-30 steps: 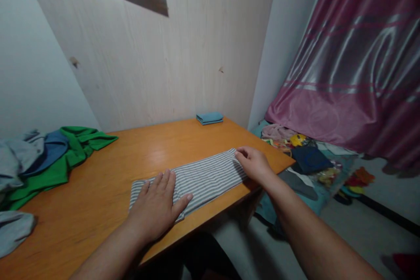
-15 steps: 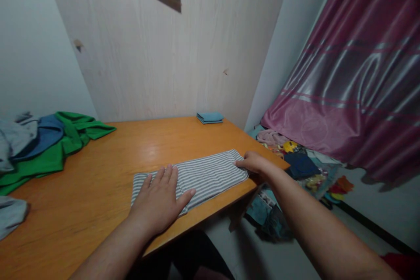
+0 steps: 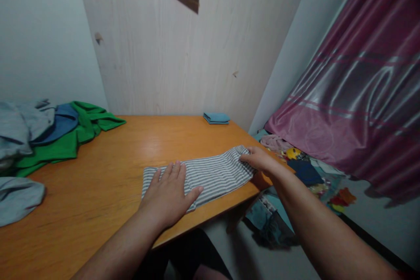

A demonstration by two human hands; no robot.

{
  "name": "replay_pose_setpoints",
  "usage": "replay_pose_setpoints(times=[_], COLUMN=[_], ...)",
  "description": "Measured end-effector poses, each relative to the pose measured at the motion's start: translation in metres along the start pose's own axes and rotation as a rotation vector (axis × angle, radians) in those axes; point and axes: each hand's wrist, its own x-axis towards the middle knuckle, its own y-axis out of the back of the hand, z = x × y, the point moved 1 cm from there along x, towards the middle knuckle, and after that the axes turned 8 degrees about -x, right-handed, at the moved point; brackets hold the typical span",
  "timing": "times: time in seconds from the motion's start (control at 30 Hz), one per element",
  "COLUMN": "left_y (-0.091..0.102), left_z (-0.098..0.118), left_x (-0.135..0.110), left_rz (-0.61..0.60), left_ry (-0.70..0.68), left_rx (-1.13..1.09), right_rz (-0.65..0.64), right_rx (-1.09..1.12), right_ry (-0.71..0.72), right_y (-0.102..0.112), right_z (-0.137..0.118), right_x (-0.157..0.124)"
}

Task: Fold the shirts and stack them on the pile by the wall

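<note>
**Striped cloth lies lengthwise L–R, approx. parallel to front edge of table**

Far L: grey garment, blue garment & green garment heaped at table's L end; green one's tip points R, nr back edge. Grey piece lies nearer the front, by the heap. Wide stretch of tabletop runs from heap to striped cloth.

Next: L hand flat on cloth's L part, fingers fairly close tog., thumb out to R. Cloth's L end shows just past the fingers; stripes run w/ long axis. Cloth's middle lies flat btwn both hands. Narrow strip of tabletop btwn cloth & front edge, much broader one btwn cloth & back edge.

Folded blue cloth sits nr back-R corner, well apart from striped one.

R hand pinches cloth's R end nr front-R corner, thumb on top, fabric puckered; undersides of fingers hidden.

Beyond R edge, lower down: mixed clothes incl. navy piece; pink curtain hangs above.
</note>
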Motion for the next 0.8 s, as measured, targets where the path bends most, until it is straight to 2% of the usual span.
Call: replay_pose_setpoints(times=[0.13,0.23,0.4,0.5,0.57,0.8], left_y=[-0.001,0.0,0.003,0.003,0.002,0.0], left_z=[0.0,0.002,0.005,0.006,0.005,0.004], left_x=[0.0,0.0,-0.002,-0.003,-0.003,-0.003], left_rz=[-0.005,-0.002,-0.015,-0.005,0.001,0.006], left_ry=[0.003,0.013,0.022,0.014,0.012,0.009], left_rx=[-0.027,-0.042,-0.045,-0.052,-0.061,-0.095], right_rz=[0.13,0.196,0.087,0.029,0.012,0.047], right_rx=[-0.137,-0.311,-0.431,-0.459,-0.467,-0.45], right_ry=[0.191,0.333,0.379,0.404,0.402,0.41], right_y=[0.004,-0.005,-0.043,-0.061,-0.065,-0.058], right_z=[-0.034,-0.063,-0.097,-0.107,-0.11,-0.115], right_x=[-0.011,-0.024,-0.045,-0.05,-0.051,-0.051])
